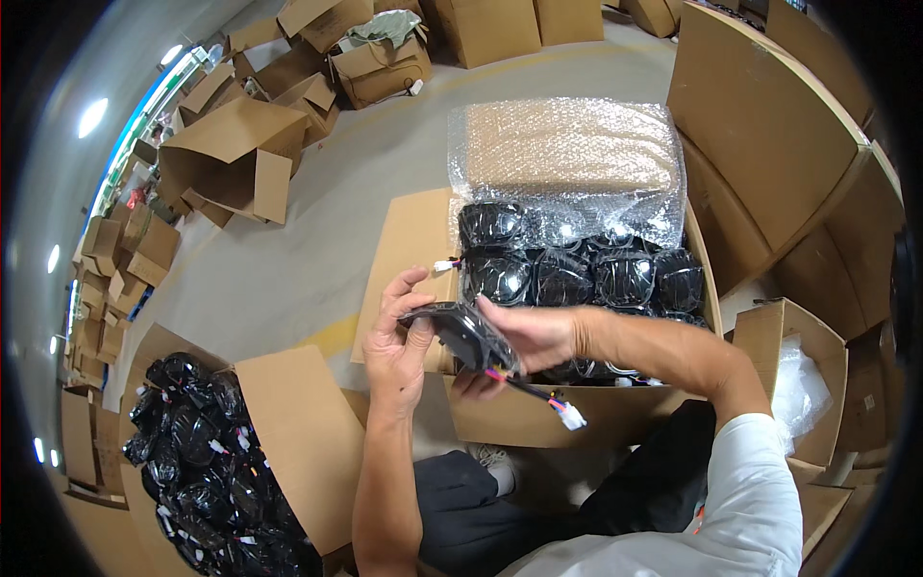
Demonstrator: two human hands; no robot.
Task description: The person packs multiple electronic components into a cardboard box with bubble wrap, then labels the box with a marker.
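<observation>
Both hands hold a black rounded part [468, 337] wrapped in clear plastic, with a coloured cable ending in a white connector [571, 415]. My left hand [396, 337] grips its left edge, thumb on top. Around its right side close the fingers of my right hand [527, 338]; some of them are hidden beneath it. Just beyond my hands stands an open carton [538, 423] filled with rows of similar wrapped black parts [623, 279]. A sheet of bubble wrap [567, 154] lies over the carton's far side.
At the lower left, another carton [298, 433] holds a jumbled heap of wrapped black parts [197, 452]. Tall cardboard [760, 125] rises at the right, above a small box with clear plastic [798, 389]. Opened cartons [240, 144] are scattered on the floor at the far left.
</observation>
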